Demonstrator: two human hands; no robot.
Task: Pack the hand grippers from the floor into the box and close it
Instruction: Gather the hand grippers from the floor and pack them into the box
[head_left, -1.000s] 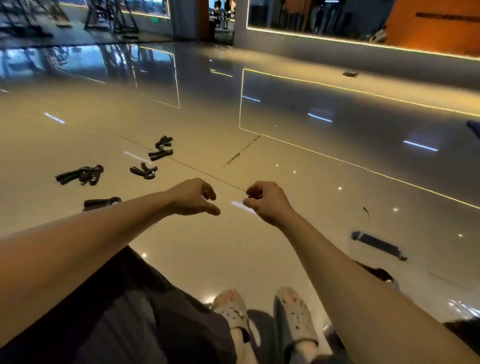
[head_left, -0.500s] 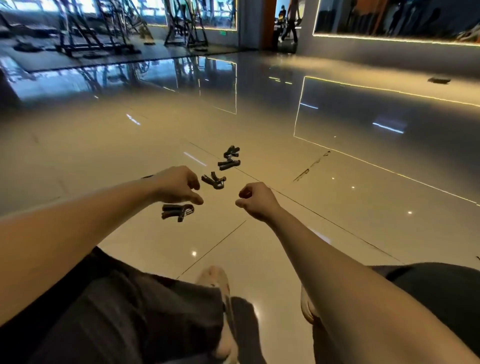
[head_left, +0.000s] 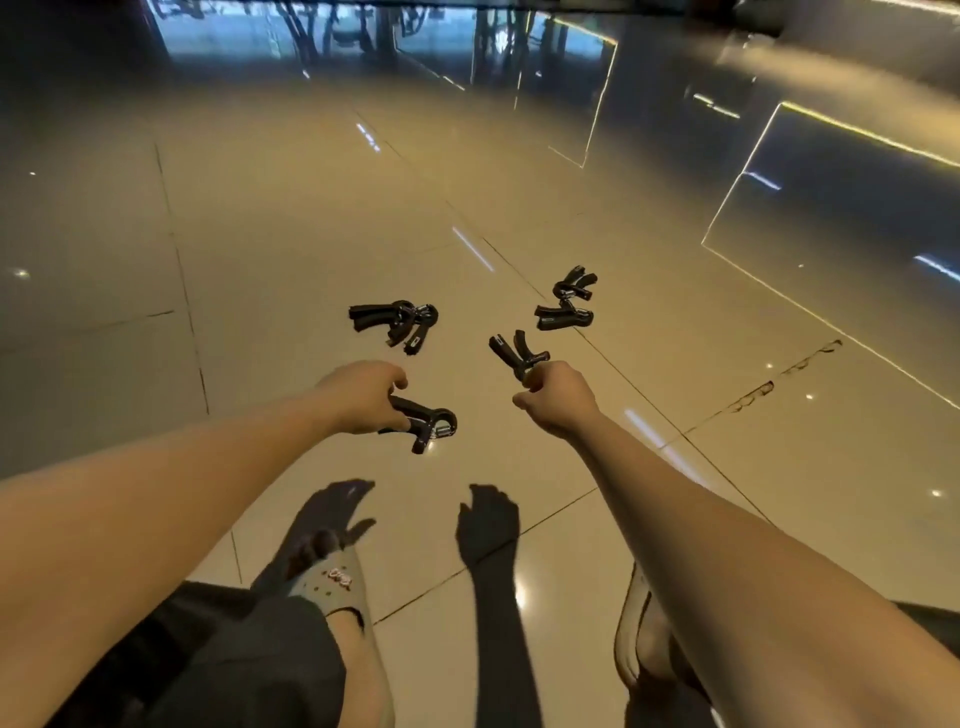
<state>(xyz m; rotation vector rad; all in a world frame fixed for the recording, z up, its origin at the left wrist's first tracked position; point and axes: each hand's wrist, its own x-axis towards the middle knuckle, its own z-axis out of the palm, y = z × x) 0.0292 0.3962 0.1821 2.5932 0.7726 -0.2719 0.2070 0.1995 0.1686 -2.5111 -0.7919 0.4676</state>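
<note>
Glossy tiled gym floor, hand grippers scattered mid-frame. Left hand has fingers closed on the handle of one hand gripper, center frame. Right hand is curled on the end of another gripper, just right of center. A cluster of grippers lies loose above the left hand; two more grippers lie up right. Box not in view. Judging by this, packing has barely begun: first pickups underway, nothing boxed, closing still left. Sandaled foot at bottom.
</note>
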